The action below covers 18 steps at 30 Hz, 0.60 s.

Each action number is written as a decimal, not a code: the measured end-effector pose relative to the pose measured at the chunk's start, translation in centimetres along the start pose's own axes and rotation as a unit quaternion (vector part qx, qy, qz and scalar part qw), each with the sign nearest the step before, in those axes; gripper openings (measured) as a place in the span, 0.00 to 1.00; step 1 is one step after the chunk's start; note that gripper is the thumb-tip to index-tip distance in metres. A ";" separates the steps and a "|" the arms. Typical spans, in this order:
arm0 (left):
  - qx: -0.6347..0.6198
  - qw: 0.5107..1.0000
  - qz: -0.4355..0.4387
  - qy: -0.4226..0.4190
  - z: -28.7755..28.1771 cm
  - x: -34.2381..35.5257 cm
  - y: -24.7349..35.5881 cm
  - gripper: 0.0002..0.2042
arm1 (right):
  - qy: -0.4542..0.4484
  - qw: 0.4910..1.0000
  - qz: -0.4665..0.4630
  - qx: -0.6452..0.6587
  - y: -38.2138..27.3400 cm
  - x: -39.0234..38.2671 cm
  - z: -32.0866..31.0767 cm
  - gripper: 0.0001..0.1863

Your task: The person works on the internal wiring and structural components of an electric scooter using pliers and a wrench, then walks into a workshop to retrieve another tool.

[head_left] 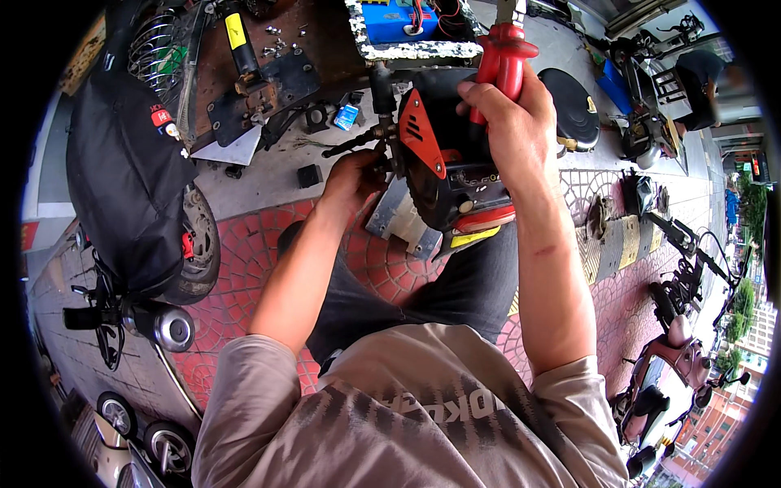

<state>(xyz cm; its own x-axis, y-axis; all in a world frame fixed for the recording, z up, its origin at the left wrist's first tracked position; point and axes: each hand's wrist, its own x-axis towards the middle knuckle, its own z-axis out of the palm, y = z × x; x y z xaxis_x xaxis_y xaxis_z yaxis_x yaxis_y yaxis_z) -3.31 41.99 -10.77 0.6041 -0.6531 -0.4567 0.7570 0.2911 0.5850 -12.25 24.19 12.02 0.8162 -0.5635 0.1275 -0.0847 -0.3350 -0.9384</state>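
My right hand (517,122) is closed round the red handles of a tool like large pliers (504,57), its metal head pointing up. My left hand (354,179) has curled fingers at the black metal joint (389,130) of a scooter part; what they hold is partly hidden. Between my hands are an orange-red side plate (421,137) and a black wheel assembly (451,203). Above them sits a paint-chipped open box (419,50) with a blue battery (399,24) and wires. A flat metal piece (399,211) lies lower, behind my left hand.
A dark bench (309,65) holds bolts (272,37) and parts. Left are a covered scooter (122,187) and loose wheels (167,447). Right are a round black seat (569,106), parked scooters (667,382) and another person (704,81). Red patterned paving (228,244) lies below.
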 end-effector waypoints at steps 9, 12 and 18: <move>-0.164 0.981 -0.054 0.087 -0.4 0.7 -3.3 0.05 | 0.000 0.996 0.009 0.089 -0.1 -0.2 -0.2 0.13; -0.112 0.990 -0.031 0.084 -2.0 0.9 -3.3 0.07 | 0.011 0.990 -0.022 0.140 0.1 0.1 0.0 0.10; -0.045 0.987 0.043 0.149 -0.6 -4.2 -1.9 0.12 | -0.043 0.983 -0.044 0.175 -3.6 -9.1 1.6 0.09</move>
<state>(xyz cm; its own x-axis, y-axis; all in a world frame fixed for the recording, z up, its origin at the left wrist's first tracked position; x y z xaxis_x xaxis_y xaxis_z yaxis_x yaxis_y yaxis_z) -7.16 44.62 -10.41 0.7039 -0.3919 -0.5924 0.7101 0.4061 0.5752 -18.42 31.75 13.73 0.8580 -0.4734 0.1992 0.1771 -0.0914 -0.9799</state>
